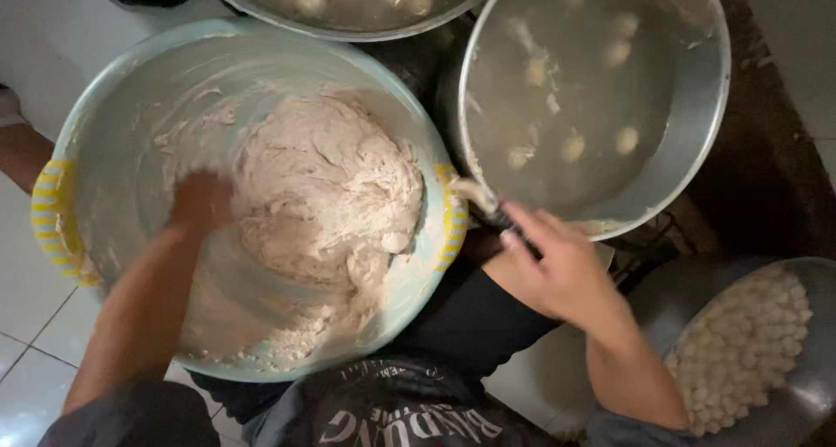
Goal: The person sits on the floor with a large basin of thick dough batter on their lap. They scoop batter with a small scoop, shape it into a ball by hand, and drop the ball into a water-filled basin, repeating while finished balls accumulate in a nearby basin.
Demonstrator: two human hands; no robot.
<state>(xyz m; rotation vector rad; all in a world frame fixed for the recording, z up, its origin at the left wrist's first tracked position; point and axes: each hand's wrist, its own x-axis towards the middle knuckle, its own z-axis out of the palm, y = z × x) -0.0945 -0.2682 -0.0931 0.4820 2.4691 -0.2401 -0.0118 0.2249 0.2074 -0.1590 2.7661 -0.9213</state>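
Pale dough [322, 194] fills teal basin [113, 90], left hand [202, 201] blurred in it, grip unclear | right hand [549, 268] clamped on spoon [483, 201], long axis pointing far-left | metal pot [697, 125]: water, floating balls | near-right bowl [810, 377]: heaped balls

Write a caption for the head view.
Left hand in basin of paste; right hand holds spoon at pot.

Dim, warm indoor light. The left hand [202, 201] is smeared by motion blur inside the basin [261, 50]. Right of the basin, the pot [697, 133] rim carries a dull sheen. Deep shadow fills the gap below it; the picture is soft throughout.
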